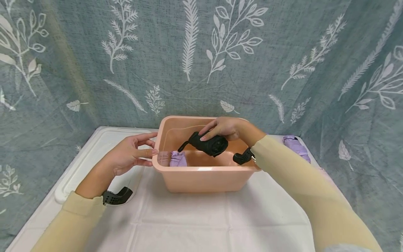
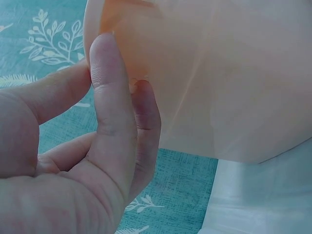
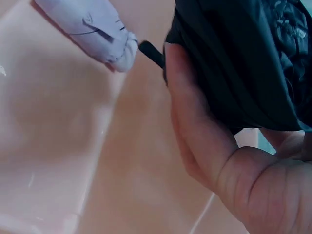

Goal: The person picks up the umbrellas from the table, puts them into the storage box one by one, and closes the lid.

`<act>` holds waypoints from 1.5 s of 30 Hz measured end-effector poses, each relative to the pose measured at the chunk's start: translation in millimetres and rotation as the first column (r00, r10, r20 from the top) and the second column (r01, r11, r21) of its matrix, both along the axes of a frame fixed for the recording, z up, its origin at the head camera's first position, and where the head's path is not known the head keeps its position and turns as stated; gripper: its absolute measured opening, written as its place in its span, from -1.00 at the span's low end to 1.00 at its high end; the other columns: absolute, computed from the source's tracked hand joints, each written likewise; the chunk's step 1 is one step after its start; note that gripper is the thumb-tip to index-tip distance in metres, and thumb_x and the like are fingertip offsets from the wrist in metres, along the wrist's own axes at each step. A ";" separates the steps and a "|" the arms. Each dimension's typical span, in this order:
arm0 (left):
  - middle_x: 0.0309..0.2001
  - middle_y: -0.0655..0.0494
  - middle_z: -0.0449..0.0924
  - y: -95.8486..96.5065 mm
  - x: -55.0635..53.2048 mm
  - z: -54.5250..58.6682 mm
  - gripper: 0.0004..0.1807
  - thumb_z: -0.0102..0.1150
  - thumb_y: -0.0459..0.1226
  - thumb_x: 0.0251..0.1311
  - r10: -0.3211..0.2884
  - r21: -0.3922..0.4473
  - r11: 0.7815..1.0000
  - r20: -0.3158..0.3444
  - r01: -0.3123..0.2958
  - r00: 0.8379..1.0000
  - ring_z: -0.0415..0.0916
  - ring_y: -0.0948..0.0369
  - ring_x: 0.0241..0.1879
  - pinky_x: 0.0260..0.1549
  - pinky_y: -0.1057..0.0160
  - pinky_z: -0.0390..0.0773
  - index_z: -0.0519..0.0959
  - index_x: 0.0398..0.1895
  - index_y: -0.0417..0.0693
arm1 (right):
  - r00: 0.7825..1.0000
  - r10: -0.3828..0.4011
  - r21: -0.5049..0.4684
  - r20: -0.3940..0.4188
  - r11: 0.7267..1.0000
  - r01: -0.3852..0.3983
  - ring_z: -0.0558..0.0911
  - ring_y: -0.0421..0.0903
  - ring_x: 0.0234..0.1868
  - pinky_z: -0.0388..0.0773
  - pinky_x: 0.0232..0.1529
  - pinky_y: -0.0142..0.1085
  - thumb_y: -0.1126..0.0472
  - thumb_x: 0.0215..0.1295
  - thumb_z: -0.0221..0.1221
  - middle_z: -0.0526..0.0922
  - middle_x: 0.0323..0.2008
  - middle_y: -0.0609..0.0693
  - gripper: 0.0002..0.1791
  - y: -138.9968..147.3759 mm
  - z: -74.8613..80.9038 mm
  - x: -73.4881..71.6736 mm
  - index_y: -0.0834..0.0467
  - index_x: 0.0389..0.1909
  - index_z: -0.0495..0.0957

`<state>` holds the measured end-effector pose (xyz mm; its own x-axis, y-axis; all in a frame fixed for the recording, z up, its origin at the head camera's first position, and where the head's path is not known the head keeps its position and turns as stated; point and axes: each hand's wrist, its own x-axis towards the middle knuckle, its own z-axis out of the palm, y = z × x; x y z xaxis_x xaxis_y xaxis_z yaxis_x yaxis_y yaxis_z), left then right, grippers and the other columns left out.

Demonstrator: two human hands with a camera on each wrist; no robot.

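The black rolled bundle (image 1: 209,143) is in my right hand (image 1: 225,127), near the centre of the frame, within the opening of the peach tub (image 1: 204,182). It is dark, slightly shiny fabric, wound into a thick roll, with crinkled folds at its fuller end toward the right and a slim strap (image 1: 183,145) trailing from the narrower end toward the left. My right thumb and fingers are clamped around it from above; I cannot tell whether its underside touches the tub. My left hand (image 1: 129,152) is spread, its fingers and thumb touching the tub's left end at the rim. My hands are well apart.

A lilac bundle (image 1: 178,159) lies in the tub's front left corner, near the strap's tip. To the right of it, open tub floor (image 1: 201,161) runs beneath the black roll toward the right end, where my wrist crosses the rim. The smooth rim closes the space on all four sides, and the rear wall stands near the grey-green curtain (image 1: 157,45).

On the table (image 1: 189,217), white cloth stretches from the tub's front to the bottom of the frame. A white lid (image 1: 91,157) lies at left; another lilac roll (image 1: 296,147) sits near the right edge.
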<state>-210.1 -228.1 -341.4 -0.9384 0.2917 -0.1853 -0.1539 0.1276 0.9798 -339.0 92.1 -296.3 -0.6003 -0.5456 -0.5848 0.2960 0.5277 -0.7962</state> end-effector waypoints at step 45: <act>0.04 0.04 0.41 0.1 -0.1 -0.7 -0.12 0.32 -0.39 0.32 -0.015 0.030 0.999 -0.012 0.015 1.000 0.70 0.24 -0.27 -0.24 0.22 0.79 0.10 0.64 -0.05 | 0.949 0.295 0.192 0.116 0.930 -0.312 0.66 -0.10 -0.04 0.68 0.08 -0.25 0.42 0.35 0.29 0.51 0.14 0.08 -0.55 -31.3 -53.6 -19.3 0.22 0.21 0.43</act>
